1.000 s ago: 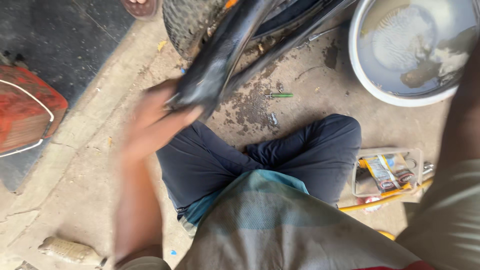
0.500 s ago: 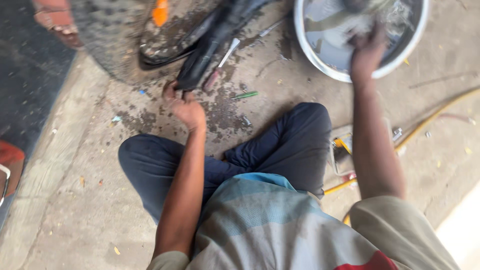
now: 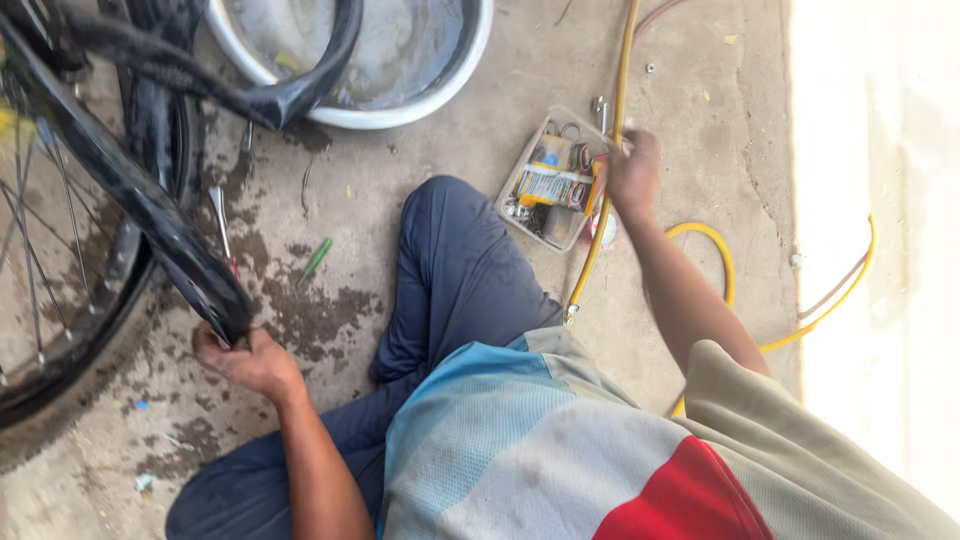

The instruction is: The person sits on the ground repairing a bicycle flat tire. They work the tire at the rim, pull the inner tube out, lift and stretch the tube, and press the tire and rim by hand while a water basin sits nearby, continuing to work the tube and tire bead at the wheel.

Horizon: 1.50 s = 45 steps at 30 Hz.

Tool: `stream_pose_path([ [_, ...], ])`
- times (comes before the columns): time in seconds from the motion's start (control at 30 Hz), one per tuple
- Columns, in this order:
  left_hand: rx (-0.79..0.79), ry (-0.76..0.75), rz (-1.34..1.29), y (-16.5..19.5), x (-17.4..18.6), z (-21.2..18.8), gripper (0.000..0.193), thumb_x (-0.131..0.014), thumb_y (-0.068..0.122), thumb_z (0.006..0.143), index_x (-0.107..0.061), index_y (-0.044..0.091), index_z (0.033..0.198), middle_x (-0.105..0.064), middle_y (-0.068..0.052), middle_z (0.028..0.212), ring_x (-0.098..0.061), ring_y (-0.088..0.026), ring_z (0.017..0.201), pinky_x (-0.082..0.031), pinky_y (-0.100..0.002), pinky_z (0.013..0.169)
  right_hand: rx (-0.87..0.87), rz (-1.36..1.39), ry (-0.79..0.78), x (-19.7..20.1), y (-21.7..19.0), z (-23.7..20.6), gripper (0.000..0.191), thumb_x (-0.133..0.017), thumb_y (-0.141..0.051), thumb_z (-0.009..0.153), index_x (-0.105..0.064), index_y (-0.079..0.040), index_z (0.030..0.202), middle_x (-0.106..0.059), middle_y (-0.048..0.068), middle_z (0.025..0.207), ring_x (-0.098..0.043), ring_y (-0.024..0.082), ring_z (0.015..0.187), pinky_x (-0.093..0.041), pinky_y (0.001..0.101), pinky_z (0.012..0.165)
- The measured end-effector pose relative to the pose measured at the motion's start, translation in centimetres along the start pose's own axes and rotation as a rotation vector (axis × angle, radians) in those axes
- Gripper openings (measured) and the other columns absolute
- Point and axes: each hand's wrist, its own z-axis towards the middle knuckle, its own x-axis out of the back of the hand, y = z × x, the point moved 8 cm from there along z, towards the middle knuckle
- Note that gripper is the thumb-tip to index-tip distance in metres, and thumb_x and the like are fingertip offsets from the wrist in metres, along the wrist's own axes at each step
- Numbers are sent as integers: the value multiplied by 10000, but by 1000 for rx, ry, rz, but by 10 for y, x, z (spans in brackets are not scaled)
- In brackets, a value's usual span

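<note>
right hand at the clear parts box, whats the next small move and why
Probably dip the right hand into the clear plastic box and pick out a piece: it hovers at the box's edge, while the left hand grips the black inner tube.

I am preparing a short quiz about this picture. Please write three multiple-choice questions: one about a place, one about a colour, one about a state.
1. Where is the right hand?
A. in the basin
B. at the clear plastic box
C. on the knee

2. What colour is the hose that runs past the box?
A. yellow
B. blue
C. white

3. What is the left hand doing?
A. resting open on the floor
B. holding the green stick
C. gripping the black rubber tube

Answers:
1 B: the hand is at the right edge of the clear plastic box.
2 A: the hose shows yellow against the concrete.
3 C: fingers close around the black rubber tube beside the wheel.
</note>
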Motion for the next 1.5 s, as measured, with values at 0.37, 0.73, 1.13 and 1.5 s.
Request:
stream_pose_path([
  [0.37,44,-178,282,-3,-14,-12,569,-701,-11,894,-521,-37,1433,-454,-267,1541,-422,-424,1477,-377,-518,1198,-490,356,-360,-23,89,-53,284,-657,-282,943,-750,-17,980,-736,103,881,-673,224,859,-515,375,804],
  [0.73,-38,-126,103,106,21,-27,440,-623,40,939,-557,-15,1370,-430,-300,1514,-419,-448,1457,-412,-478,1162,-734,439,25,68,139,-11,324,-626,-314,1015,-669,-1,941,-658,87,779,-529,174,528,-422,393,488],
  [1.13,259,-1054,-1162,289,-156,-108,842,-826,333,803,-340,158,1468,-322,-149,1592,-417,-313,1438,-391,-474,1114,-739,1800,-22,3,-64,12,190,-445,-204,1100,-484,-21,1071,-586,157,956,-610,288,879,-523,474,869],
  [1.5,736,-611,-1315,193,-106,-70,408,-501,319,1049,-525,6,1309,-682,-154,938,-706,-308,931,-578,-448,845,546,-248,-714,39,-96,-25,297,-587,-136,849,-753,-124,1094,-732,113,1061,-683,297,1005,-534,428,829],
])
